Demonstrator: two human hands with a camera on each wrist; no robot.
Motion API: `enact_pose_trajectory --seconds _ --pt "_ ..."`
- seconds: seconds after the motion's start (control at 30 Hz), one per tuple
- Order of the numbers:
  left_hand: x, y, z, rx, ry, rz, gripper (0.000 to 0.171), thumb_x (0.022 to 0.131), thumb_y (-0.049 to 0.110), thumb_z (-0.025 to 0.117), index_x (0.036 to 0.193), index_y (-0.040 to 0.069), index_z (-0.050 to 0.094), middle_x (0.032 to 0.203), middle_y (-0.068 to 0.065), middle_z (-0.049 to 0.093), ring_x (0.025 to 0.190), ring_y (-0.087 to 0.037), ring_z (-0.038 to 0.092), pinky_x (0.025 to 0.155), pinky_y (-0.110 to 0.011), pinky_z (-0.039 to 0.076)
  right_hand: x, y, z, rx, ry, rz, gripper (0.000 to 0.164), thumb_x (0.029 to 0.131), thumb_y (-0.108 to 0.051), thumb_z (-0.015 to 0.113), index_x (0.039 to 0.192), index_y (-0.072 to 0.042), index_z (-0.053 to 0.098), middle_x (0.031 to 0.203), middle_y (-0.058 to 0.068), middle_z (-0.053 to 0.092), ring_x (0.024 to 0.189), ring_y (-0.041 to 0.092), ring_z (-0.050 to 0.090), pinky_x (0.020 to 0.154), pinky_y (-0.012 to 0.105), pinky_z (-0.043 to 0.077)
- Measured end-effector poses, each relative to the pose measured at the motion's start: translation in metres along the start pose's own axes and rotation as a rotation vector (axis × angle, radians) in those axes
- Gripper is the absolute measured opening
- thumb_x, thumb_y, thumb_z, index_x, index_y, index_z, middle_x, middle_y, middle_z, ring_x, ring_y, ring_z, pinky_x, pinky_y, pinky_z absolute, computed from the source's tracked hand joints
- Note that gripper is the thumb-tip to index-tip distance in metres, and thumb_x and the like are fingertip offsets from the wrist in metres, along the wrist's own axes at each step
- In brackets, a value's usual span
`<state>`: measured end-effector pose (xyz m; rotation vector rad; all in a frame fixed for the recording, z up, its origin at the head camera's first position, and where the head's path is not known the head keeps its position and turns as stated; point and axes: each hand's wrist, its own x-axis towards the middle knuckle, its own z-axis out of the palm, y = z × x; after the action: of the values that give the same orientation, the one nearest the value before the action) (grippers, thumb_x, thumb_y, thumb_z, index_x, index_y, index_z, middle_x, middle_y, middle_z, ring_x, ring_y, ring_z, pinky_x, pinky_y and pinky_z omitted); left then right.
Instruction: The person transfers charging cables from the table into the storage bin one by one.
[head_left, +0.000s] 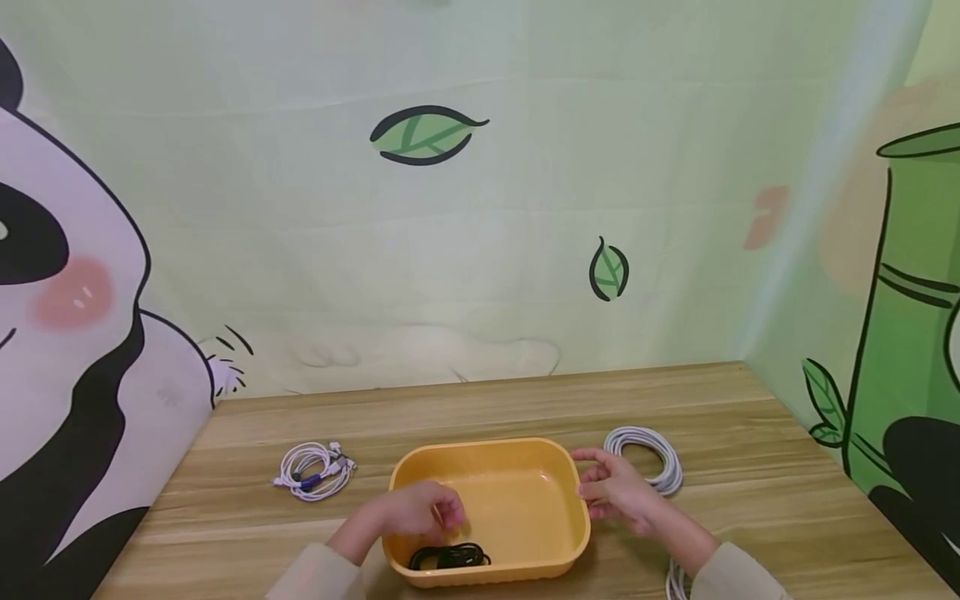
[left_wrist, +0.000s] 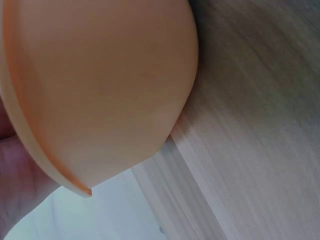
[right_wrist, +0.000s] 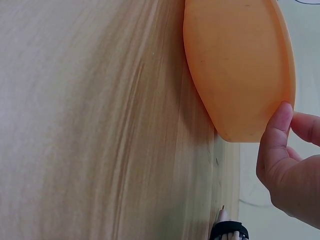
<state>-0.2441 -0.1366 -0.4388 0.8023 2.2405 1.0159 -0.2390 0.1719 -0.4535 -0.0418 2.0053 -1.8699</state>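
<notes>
An orange-yellow plastic bin (head_left: 517, 575) stands on the wooden table. My left hand (head_left: 425, 510) is inside its left part, fingers loosely bent, with nothing visible between them. Just below that hand a bundled black cable (head_left: 461, 556) lies on the bin's floor. In the left wrist view the bin's outer wall (left_wrist: 110, 85) hides most of the hand. My right hand (head_left: 618, 493) is at the bin's right side. In the right wrist view its thumb and a finger (right_wrist: 280, 117) pinch the bin's rim from either side.
A coiled white cable (head_left: 300, 483) with a blue part lies left of the bin. Right of it, behind my right hand, is a coil of pale cable (head_left: 671, 475). Another pale cable (head_left: 675, 579) shows by the right forearm. A printed cloth wall (head_left: 487, 292) stands behind the table (head_left: 487, 408).
</notes>
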Motion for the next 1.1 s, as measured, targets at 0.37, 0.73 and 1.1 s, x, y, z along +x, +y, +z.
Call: enact_pose_trajectory --seconds 0.37,0.73,1.1 --pt "-0.006 0.003 -0.008 -0.048 0.053 0.03 0.025 0.067 -0.01 0.056 0.092 -0.007 0.056 0.087 -0.02 0.058 0.079 -0.016 0.051 0.065 -0.018 0.044 0.0 0.0 0.0 -0.002 0.003 0.0 0.056 0.078 0.003 0.056 0.128 0.001 0.032 0.086 0.006 0.049 0.063 0.011 0.052 0.053 0.022 0.047" --pt "-0.013 0.001 -0.017 -0.154 0.103 0.015 0.025 0.072 -0.008 0.056 0.097 -0.009 0.053 0.09 -0.023 0.054 0.08 -0.019 0.052 0.066 -0.022 0.047 -0.001 -0.002 0.001 -0.004 0.001 -0.001 0.056 0.078 0.004 0.055 0.129 0.002 0.032 0.085 0.006 0.048 0.063 0.011 0.051 0.052 0.022 0.047" --pt "-0.022 -0.003 -0.028 -0.158 0.188 0.038 0.023 0.076 -0.005 0.054 0.1 -0.008 0.052 0.092 -0.018 0.053 0.084 -0.018 0.05 0.07 -0.023 0.047 -0.001 -0.003 0.001 -0.004 0.005 0.006 0.057 0.077 0.004 0.056 0.129 0.001 0.032 0.085 0.006 0.047 0.063 0.011 0.051 0.053 0.022 0.048"
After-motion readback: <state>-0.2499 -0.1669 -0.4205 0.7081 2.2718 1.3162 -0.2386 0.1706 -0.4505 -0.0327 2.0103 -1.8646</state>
